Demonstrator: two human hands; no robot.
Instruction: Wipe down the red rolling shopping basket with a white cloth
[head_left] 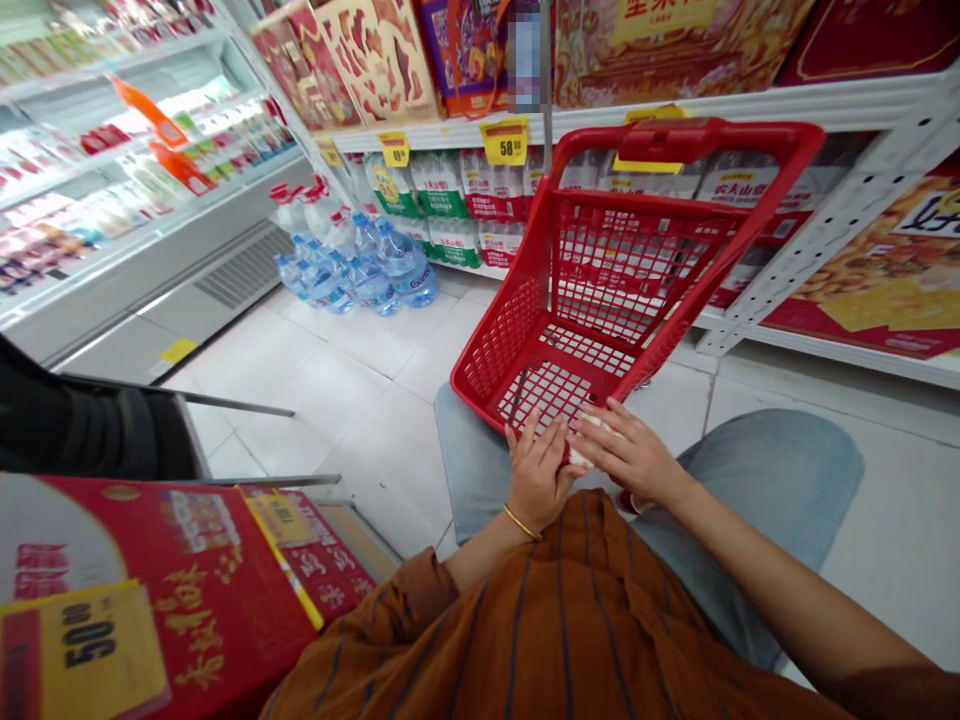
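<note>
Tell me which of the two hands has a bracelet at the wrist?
The left hand, on the picture's left side: a thin gold-coloured bracelet circles its wrist. The right hand shows a bare one.

The person wears a loose rust-brown shirt (570,620) with thin, dark bluish stripes running lengthwise down the front, the cloth gathered in soft folds. Its left sleeve (424,590) ends in a plain brown cuff on the forearm, and the right sleeve (892,690) shows only as a darker brown edge. A slim gold-coloured bangle (523,524) circles the wrist of the left hand (538,465); the jeans (784,490) are pale, faded blue.
</note>
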